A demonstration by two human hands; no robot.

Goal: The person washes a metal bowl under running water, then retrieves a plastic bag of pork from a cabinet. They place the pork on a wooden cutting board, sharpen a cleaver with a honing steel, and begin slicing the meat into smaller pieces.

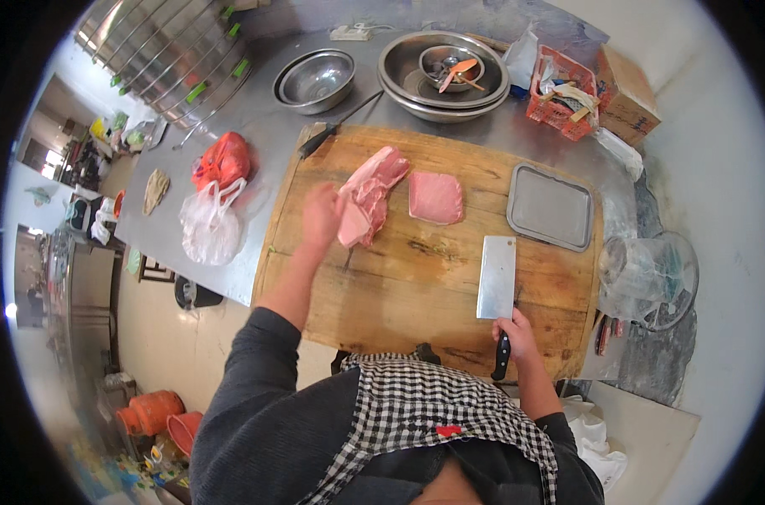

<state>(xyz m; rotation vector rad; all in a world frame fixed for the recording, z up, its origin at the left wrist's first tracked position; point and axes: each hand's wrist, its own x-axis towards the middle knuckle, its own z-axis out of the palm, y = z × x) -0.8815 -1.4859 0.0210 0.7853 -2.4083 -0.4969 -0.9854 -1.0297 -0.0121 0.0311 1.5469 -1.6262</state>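
Observation:
My right hand [518, 332] grips the black handle of a cleaver [496, 278], its broad blade lying flat over the right side of the wooden cutting board [407, 309]. Blurred, my left hand [322, 214] is at the left edge of a long piece of raw pork [373, 196]. Whether its fingers hold the meat or only touch it is hard to make out. A squarish slab of pork [436, 197] lies just right of the long piece. Farther right, a shallow grey metal tray [550, 206] rests on the board.
Behind the board stand steel bowls [315, 82], stacked basins [445, 113] and a red plastic basket [562, 91]. A sharpening steel [319, 140] crosses the board's far left corner. Left of the board sit a red plastic bag [224, 159] and a white plastic bag [211, 224].

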